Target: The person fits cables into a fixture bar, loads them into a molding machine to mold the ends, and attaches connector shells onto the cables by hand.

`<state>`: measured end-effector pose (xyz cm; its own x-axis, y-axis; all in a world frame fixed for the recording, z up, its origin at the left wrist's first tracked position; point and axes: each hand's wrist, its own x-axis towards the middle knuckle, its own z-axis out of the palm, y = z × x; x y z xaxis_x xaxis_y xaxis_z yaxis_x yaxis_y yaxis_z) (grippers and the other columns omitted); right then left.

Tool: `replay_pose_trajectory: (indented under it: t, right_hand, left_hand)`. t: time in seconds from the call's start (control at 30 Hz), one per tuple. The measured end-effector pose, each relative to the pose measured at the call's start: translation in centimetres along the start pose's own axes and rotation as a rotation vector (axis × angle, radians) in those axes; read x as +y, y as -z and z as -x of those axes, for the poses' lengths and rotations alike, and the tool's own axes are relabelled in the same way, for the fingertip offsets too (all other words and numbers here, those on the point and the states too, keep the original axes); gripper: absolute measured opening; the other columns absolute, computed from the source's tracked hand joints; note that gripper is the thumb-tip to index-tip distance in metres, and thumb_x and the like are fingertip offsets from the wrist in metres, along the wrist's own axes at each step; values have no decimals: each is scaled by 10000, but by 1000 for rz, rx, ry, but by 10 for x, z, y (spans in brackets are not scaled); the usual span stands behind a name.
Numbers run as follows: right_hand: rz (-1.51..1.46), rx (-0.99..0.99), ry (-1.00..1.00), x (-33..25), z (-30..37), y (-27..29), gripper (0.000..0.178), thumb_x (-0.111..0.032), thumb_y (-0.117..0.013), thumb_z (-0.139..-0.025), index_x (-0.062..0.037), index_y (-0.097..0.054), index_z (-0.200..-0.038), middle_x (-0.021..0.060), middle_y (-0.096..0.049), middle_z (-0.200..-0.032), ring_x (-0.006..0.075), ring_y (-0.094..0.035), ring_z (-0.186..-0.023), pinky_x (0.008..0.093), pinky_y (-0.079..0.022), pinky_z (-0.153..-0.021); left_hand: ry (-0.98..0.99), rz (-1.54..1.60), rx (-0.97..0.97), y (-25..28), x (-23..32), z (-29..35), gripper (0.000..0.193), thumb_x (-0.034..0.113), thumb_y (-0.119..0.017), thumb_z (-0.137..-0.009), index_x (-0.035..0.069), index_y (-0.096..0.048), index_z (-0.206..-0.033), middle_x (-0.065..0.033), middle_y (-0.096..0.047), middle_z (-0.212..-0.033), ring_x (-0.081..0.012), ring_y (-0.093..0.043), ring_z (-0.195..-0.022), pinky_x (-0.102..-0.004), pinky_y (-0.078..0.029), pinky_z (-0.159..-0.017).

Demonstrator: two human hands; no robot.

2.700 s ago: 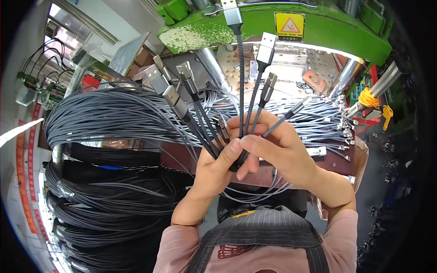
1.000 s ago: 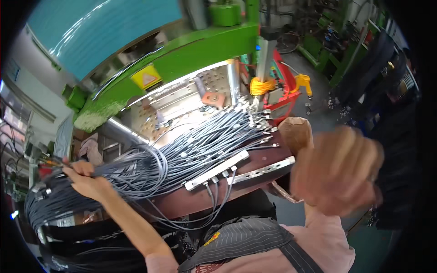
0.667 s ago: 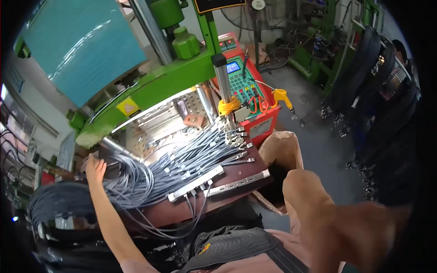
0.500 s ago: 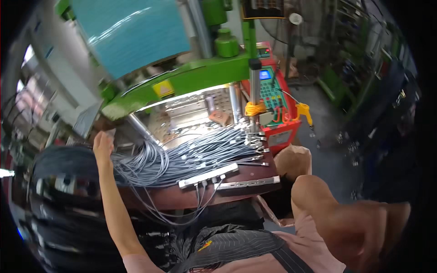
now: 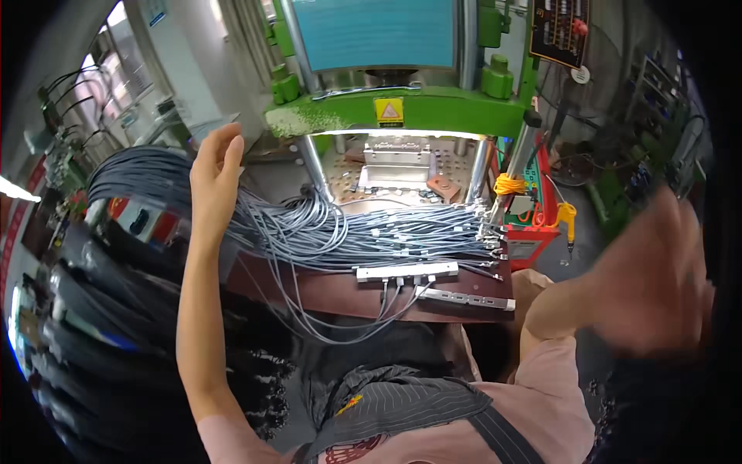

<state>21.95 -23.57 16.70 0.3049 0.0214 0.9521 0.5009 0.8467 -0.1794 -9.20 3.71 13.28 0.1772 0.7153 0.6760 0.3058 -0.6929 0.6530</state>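
My left hand is raised above the left end of a spread of grey cables. Its fingers are loosely bent, the thumb stands apart, and nothing shows in it. Far out to the right, off the table, my right hand is smeared by motion, so its fingers cannot be made out. The cables lie across the dark red table, most metal-tipped ends pointing right. At the front edge, a white slotted block has several cable ends in it. Beside it is a similar silver block.
A green press stands behind the cables, with a metal mold on its lit bed. Bundles of dark cable hang at the left. A red control box and a yellow air gun are right of the press.
The view has swung left, so the press and table sit further right in it. My left hand remains raised by the cables' left end; my right hand is higher, still blurred.
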Motion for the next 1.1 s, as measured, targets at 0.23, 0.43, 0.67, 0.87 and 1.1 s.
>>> replay_pose_trajectory:
  t: [0.23, 0.43, 0.67, 0.87, 1.1]
  right_hand:
    - [883, -23, -348, 226, 10, 57, 351, -261, -463, -1021, 34, -647, -1068, 116, -662, -900, 255, -600, -836, 361, -468, -809]
    - [471, 249, -566, 225, 39, 5, 428, -308, -373, -1066, -49, -517, -757, 36, -489, -552, 105, -447, -479, 259, -346, -471]
    - [551, 237, -709, 217, 41, 33, 436, -358, -340, -1067, -58, -530, -814, 53, -547, -617, 128, -540, -561, 275, -421, -540]
    - [490, 229, -1008, 209, 34, 25, 397, -311, -379, -1033, -29, -584, -843, 103, -604, -727, 206, -571, -679, 322, -451, -680]
    - [506, 256, -1117, 212, 38, 26, 371, -282, -406, -1014, -37, -599, -814, 127, -596, -785, 277, -574, -748, 386, -454, -761]
  left_hand:
    - [-222, -72, 116, -62, -52, -112, 356, 278, -532, -999, 6, -612, -1215, -196, -625, -1174, -312, -588, -1127, -360, -437, -972]
    - [-87, 333, 50, -72, -119, -165, 332, 288, -503, -1026, 4, -646, -933, -63, -581, -940, -178, -549, -860, -311, -428, -835]
    - [151, 383, -96, -80, -87, -166, 274, 205, -515, -966, -17, -617, -840, -102, -643, -786, -174, -571, -753, -328, -442, -716]
    - [302, 488, -214, -80, -109, -179, 233, 113, -452, -901, 8, -613, -769, -93, -686, -839, -190, -599, -820, -314, -453, -800]
    - [-3, 78, 124, -61, -30, -193, 125, -5, -490, -866, -8, -593, -937, -126, -598, -942, -271, -573, -891, -365, -459, -875]
